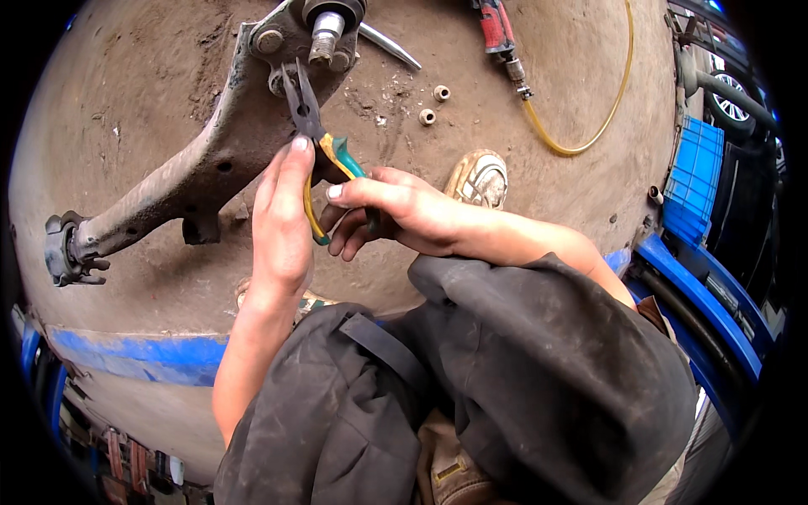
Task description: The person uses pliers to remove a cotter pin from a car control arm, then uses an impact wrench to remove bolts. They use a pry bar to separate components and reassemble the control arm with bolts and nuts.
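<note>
Long-nose pliers [305,108] with dark jaws and green-and-yellow handles are between my hands, jaws slightly parted. Their tips point at a nut beside the ball joint [326,38] on a rusty suspension control arm [160,187]. My left hand [284,215] is closed against the left handle, its thumb near the pivot. Around the green right handle, the thumb and curled fingers of my right hand [404,210] are closed. Whether the tips touch the nut, I cannot tell. At the arm's lower left end is a bushing [63,248].
A red-and-black air tool [497,29] with a yellow hose [581,150] lies on the floor at the top. Two small metal sleeves [427,116] and a metal rod [391,46] are nearer. A blue crate [694,177] and blue metal rails [703,286] stand at right.
</note>
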A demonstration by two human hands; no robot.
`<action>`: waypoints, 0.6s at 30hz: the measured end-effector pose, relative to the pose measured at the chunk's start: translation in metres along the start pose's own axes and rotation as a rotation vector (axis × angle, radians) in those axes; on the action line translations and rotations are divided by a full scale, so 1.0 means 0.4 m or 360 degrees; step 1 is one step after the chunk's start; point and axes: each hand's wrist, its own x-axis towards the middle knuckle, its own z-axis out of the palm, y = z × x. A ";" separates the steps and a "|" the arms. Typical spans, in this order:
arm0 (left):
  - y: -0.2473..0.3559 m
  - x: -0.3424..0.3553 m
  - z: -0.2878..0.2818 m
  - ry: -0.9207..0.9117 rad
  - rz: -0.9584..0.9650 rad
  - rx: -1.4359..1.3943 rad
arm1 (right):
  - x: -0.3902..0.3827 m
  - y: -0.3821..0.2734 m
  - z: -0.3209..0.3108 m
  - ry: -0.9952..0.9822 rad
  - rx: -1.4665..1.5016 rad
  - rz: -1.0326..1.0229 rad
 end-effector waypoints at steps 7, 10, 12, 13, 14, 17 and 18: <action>0.007 0.007 -0.042 -0.0298 -0.0002 0.0066 | -0.004 0.008 -0.016 -0.0095 -0.0261 -0.0147; 0.006 0.047 -0.063 -0.0371 -0.0020 0.0208 | -0.005 0.005 -0.016 -0.0130 -0.0341 -0.0258; 0.016 0.073 -0.066 -0.0422 -0.0003 -0.0007 | -0.006 -0.003 -0.019 -0.0182 -0.0432 -0.0264; 0.033 0.077 -0.065 -0.0512 -0.0062 -0.0080 | 0.005 0.006 -0.029 -0.0171 -0.0481 -0.0240; 0.045 0.080 -0.063 -0.0603 -0.0121 -0.0153 | 0.007 0.008 -0.038 -0.0187 -0.0430 -0.0260; 0.030 0.084 -0.046 -0.0580 -0.0045 -0.0086 | 0.002 -0.001 -0.044 -0.0188 -0.0374 -0.0304; 0.034 0.081 -0.045 -0.0555 -0.0088 -0.0164 | 0.005 0.004 -0.046 -0.0117 -0.0413 -0.0296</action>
